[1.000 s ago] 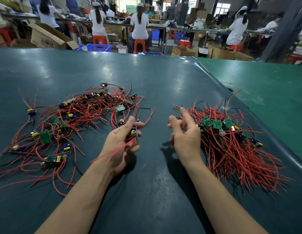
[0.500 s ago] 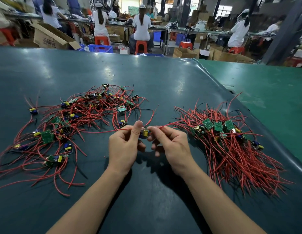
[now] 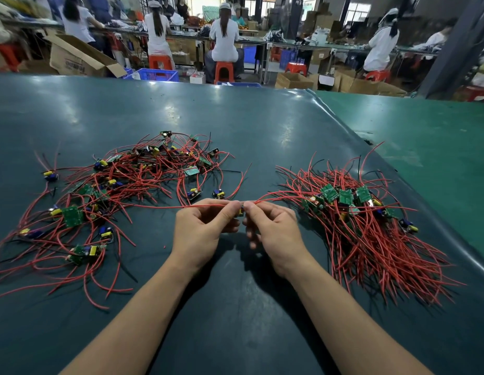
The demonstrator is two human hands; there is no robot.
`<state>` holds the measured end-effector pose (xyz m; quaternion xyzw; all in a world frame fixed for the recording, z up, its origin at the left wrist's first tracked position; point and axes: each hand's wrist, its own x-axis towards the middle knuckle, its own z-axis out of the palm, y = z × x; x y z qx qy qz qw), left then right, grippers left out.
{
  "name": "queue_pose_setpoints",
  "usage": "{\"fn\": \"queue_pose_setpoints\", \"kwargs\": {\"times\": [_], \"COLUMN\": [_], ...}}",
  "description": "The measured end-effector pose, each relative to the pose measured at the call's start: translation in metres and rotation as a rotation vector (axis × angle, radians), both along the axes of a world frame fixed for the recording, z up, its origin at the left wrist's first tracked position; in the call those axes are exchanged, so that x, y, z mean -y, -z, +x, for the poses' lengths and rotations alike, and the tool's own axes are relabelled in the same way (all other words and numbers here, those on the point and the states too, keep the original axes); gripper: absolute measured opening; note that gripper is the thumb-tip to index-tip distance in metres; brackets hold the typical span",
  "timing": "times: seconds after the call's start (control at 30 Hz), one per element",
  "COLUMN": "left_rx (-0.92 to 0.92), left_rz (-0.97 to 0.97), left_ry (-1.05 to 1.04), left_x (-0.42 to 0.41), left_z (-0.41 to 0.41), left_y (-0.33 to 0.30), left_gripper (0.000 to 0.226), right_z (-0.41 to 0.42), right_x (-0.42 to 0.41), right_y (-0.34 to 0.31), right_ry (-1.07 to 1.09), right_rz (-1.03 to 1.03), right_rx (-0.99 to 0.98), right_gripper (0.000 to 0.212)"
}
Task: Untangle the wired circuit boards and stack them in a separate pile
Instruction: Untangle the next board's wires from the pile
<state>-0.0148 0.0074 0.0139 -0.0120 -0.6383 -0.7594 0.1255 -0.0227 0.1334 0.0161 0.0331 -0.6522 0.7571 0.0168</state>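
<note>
Since half a second back the hands have barely shifted: both still meet at centre, wires pulled a bit straighter. Left hand (image 3: 201, 228) and right hand (image 3: 273, 228) both pinch the small circuit board (image 3: 240, 211) between thumb and forefinger tips, other fingers curled under; the board is mostly hidden between them. Its red wires (image 3: 159, 206) run out left and right, so the long axis lies across the bench (image 3: 235, 125), roughly level. The tangled pile (image 3: 113, 190) sits left, the sorted stack (image 3: 357, 220) right, just beside the right hand. My read: the board looks nearly free; next move is rightward, right hand nearer, left releasing. Risk: the left wire end snagging the tangle.
</note>
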Motion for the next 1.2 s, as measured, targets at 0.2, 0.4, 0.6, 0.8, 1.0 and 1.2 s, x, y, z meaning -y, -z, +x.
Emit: {"fn": "queue_pose_setpoints", "kwargs": {"times": [0.2, 0.4, 0.6, 0.8, 1.0, 1.2], "left_rx": [0.083, 0.081, 0.080, 0.085, 0.137, 0.135], "left_rz": [0.109, 0.146, 0.179, 0.224, 0.475, 0.078], "left_ry": [-0.035, -0.026, -0.024, -0.078, -0.086, 0.087], "left_x": [0.002, 0.005, 0.006, 0.007, 0.013, 0.008], "left_z": [-0.002, -0.003, -0.004, -0.005, -0.007, 0.001], "left_y": [0.000, -0.001, -0.001, 0.000, -0.006, -0.004], "left_gripper": [0.012, 0.017, 0.020, 0.017, 0.018, 0.037], "right_z": [-0.003, -0.009, -0.005, 0.004, 0.011, 0.010], "right_x": [-0.003, -0.014, -0.017, -0.017, -0.004, -0.005], "right_y": [-0.004, -0.005, -0.009, -0.017, 0.003, 0.007], "right_ry": [0.150, 0.343, 0.442, 0.528, 0.061, -0.089], "right_rz": [-0.089, -0.158, -0.232, -0.286, 0.092, 0.426], "right_rx": [-0.035, -0.110, -0.214, -0.336, -0.086, -0.433], "right_gripper": [0.023, 0.030, 0.034, 0.030, 0.021, 0.021]}}
